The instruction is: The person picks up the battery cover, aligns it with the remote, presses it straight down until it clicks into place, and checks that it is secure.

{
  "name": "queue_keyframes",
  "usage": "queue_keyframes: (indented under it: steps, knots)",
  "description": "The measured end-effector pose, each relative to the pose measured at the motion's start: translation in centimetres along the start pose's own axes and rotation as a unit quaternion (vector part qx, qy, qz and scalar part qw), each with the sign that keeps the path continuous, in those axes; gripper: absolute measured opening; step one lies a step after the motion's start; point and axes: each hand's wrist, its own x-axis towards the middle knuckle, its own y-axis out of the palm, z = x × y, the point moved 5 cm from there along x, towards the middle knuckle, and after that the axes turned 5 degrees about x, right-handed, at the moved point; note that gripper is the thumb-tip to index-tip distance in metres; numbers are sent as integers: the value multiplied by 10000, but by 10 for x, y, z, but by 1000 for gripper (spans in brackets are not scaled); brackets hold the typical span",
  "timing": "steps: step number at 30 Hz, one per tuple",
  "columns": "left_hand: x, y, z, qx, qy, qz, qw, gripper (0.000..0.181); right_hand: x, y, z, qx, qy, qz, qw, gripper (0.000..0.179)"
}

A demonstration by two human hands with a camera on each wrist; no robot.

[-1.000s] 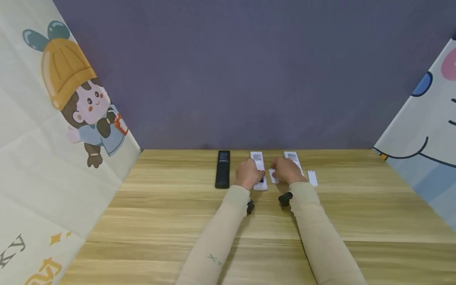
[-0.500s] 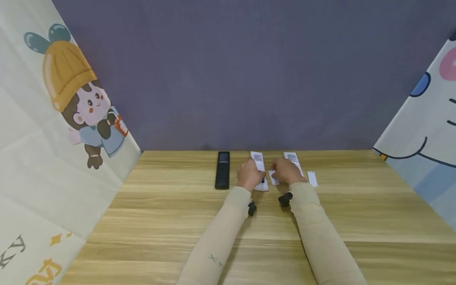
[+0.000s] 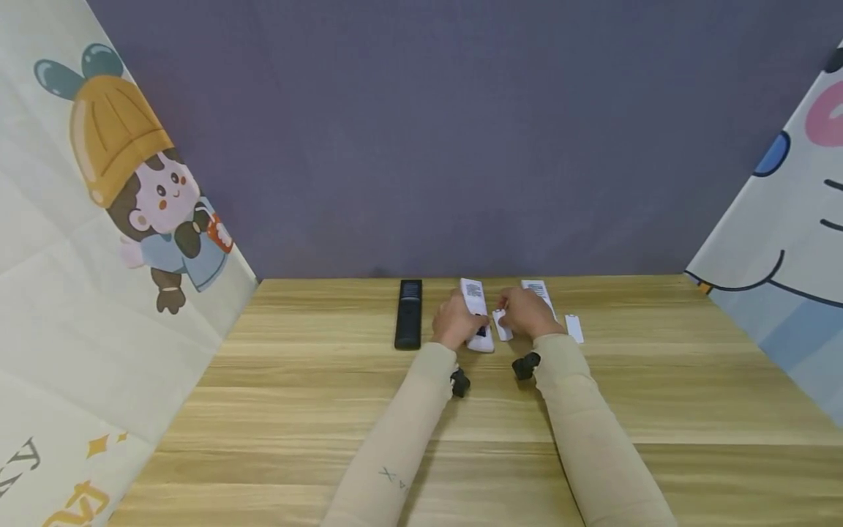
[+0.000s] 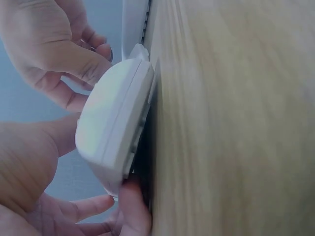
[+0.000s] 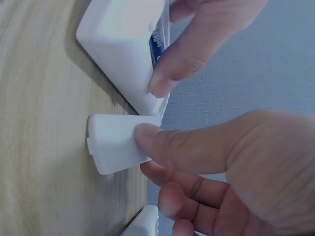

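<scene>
A white remote control [image 3: 473,293] lies back side up, with a printed label at its far end. My left hand [image 3: 452,323] grips it, the thumb on one edge and fingers on the other. In the right wrist view a blue battery [image 5: 156,45] shows inside its uncovered compartment; in the left wrist view the remote [image 4: 110,113] is tilted, one edge off the table. My right hand [image 3: 529,312] pinches a small white battery cover [image 5: 118,142] between thumb and fingers, just right of that remote. The cover's far end is hidden by the thumb.
A second white remote control [image 3: 535,286] lies partly under my right hand. Another white battery cover [image 3: 574,329] lies to its right. A black remote control [image 3: 408,316] lies left of my left hand. The wooden table [image 3: 296,410] ends at a dark backdrop [image 3: 421,146].
My right hand has raised the battery cover slightly off the table. My left hand has tilted the white remote a little and still holds it. The other things have stayed put.
</scene>
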Motion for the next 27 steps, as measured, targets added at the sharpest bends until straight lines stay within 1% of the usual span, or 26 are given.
queue_keyframes:
  steps: [8,10,14,15,17,19,22,27]
  knots:
    - [4,3,3,-332,-154,277,9989,65,2,-2,-3,146,-91,54,9998,22]
    - [4,2,3,-431,-138,336,9984,58,2,-3,-2,169,-101,48,9998,23]
    - [6,1,7,-814,-180,454,9955,34,3,-5,-2,208,-126,56,9997,22]
    - [7,2,9,-929,-231,485,9942,32,3,-5,-2,214,-134,49,9997,22]
    - [10,4,12,-1166,-392,562,9908,35,3,-6,-3,241,-142,37,9996,21]
    - [14,6,16,-1300,-557,611,9881,37,3,-6,-3,259,-158,25,9995,20]
    - [17,8,19,-1335,-685,643,9866,38,3,-6,-4,283,-167,15,9995,20]
    - [19,9,20,-1265,-740,629,9872,39,4,-6,-5,276,-178,-36,9995,20]
